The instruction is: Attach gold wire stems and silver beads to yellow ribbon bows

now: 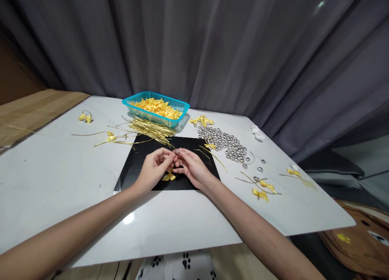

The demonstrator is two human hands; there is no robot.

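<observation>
Over a black mat (pixel 136 170) my two hands meet, fingertips pinched together. Between them is a small shiny silver bead (pixel 177 151), which both hands seem to grip. My left hand (pixel 156 166) curls in from the left, thumb against its forefinger. My right hand (pixel 193 166) has thumb and forefinger closed at the bead, its other fingers bent below. Just under the fingers shows a yellow ribbon bow (pixel 169 175); whether it hangs from the hands or lies on the mat I cannot tell.
A turquoise basket (pixel 126 103) of yellow bows stands at the back. Gold twist ties (pixel 152 130) are heaped before it. Silver beads (pixel 226 142) spread at right. Loose bows with ties (pixel 261 193) lie at right; another bow (pixel 85 118) is far left. A grey curtain (pixel 194 41) hangs behind.
</observation>
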